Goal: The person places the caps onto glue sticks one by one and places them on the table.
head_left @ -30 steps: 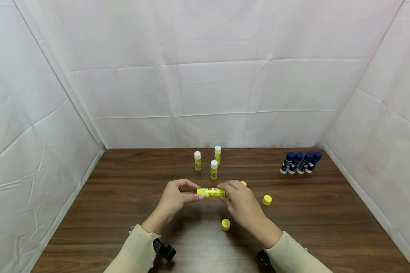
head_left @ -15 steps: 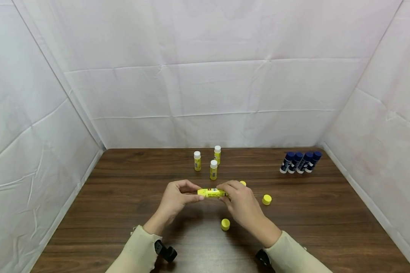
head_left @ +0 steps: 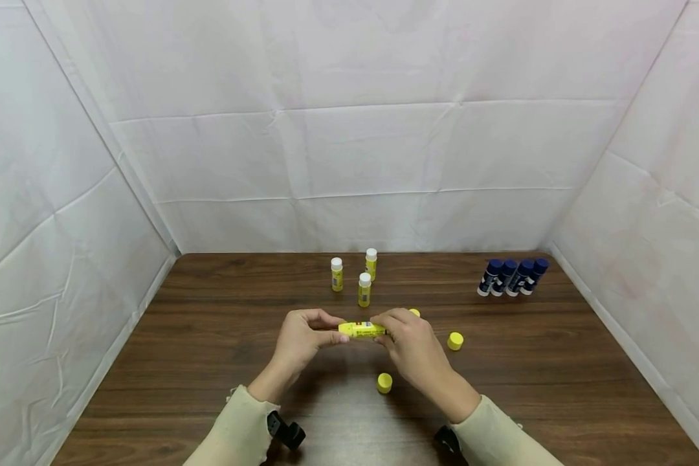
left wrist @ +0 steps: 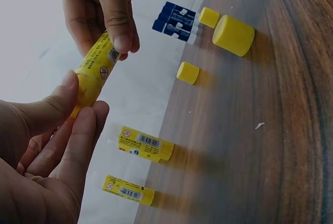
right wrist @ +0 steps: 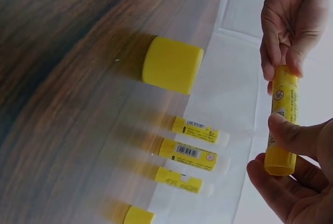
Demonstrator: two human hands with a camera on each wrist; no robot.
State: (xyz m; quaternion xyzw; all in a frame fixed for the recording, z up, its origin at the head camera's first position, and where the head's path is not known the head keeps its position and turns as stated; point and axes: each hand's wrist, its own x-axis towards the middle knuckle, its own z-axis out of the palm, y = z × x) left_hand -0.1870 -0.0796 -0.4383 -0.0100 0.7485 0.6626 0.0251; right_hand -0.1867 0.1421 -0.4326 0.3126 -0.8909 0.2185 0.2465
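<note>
In the head view a yellow glue stick (head_left: 362,330) lies level between my two hands, held above the table. My left hand (head_left: 304,340) pinches its left end between thumb and fingers. The other end is held by my right hand (head_left: 410,343), whose fingers hide part of it. From the left wrist, the stick's printed label (left wrist: 98,64) shows between both hands. The right wrist view shows the plain yellow end (right wrist: 281,162) in my right hand. Near the hands are loose yellow caps: one (head_left: 384,383) in front, another (head_left: 455,341) to the right, and a third (head_left: 415,313) partly hidden behind my right hand.
Three yellow glue sticks with white tops stand behind the hands: one at left (head_left: 337,276), one nearer (head_left: 364,290), one farther back (head_left: 371,264). Several dark blue glue sticks (head_left: 518,278) stand in a row at the back right. White cloth walls (head_left: 349,149) enclose the brown table (head_left: 227,304).
The held glue stick has turned a little about its length, its label shifting. My left hand and forearm have moved slightly right. The caps and standing sticks stay put.
</note>
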